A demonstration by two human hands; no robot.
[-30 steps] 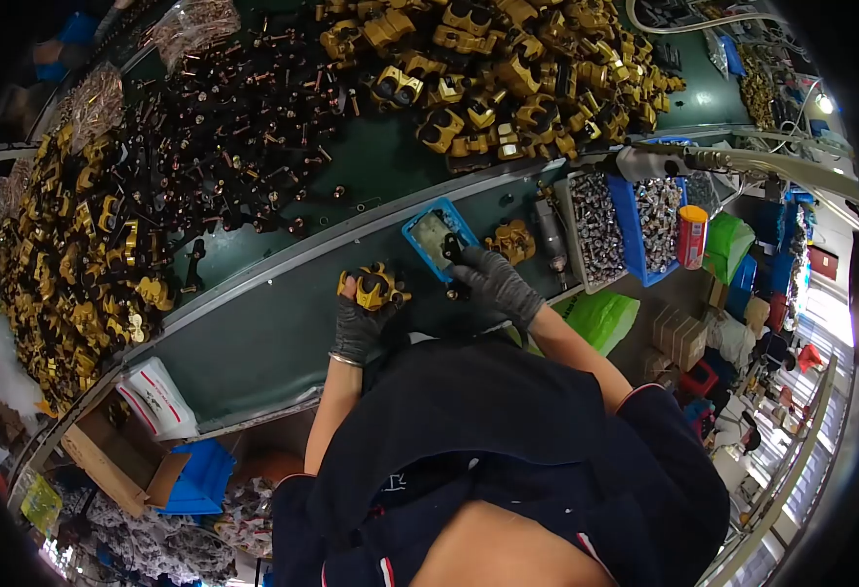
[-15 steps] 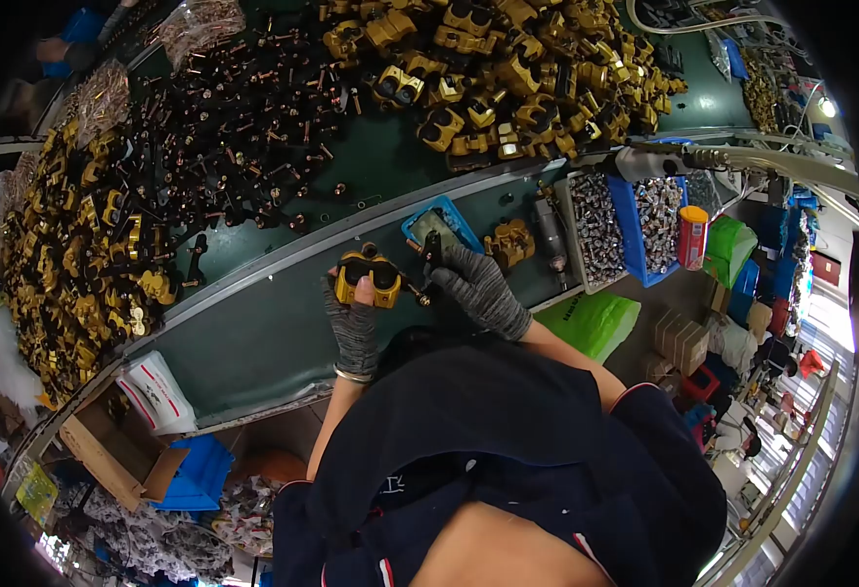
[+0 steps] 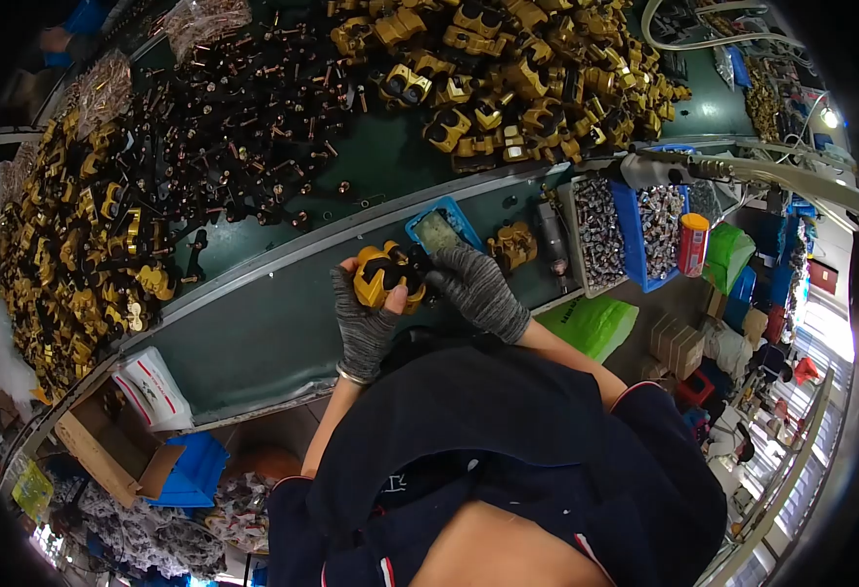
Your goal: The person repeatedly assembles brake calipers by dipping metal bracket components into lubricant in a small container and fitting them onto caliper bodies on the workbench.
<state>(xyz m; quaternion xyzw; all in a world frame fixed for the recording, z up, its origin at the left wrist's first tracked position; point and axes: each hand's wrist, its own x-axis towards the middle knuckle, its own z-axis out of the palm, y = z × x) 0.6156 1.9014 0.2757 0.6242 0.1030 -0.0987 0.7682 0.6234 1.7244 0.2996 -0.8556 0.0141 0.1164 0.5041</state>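
Observation:
My left hand, in a grey fingerless glove, grips a gold brake caliper with dark recesses, thumb across its front. Held against the caliper's right side is a small black bracket, in the curled fingers of my gloved right hand. The fingers partly cover where the two parts meet. Just beyond my right hand a blue tray of pale stuff lies on the green bench. Another gold caliper rests to the right of it.
A grey cylindrical power tool lies to the right, beside bins of small metal parts and a red-and-yellow canister. Beyond the metal rail are heaped gold calipers and black brackets. A white packet sits left.
The caliper has tilted and turned in my left hand and moved slightly right. The black bracket, apart from it before, is now up against it.

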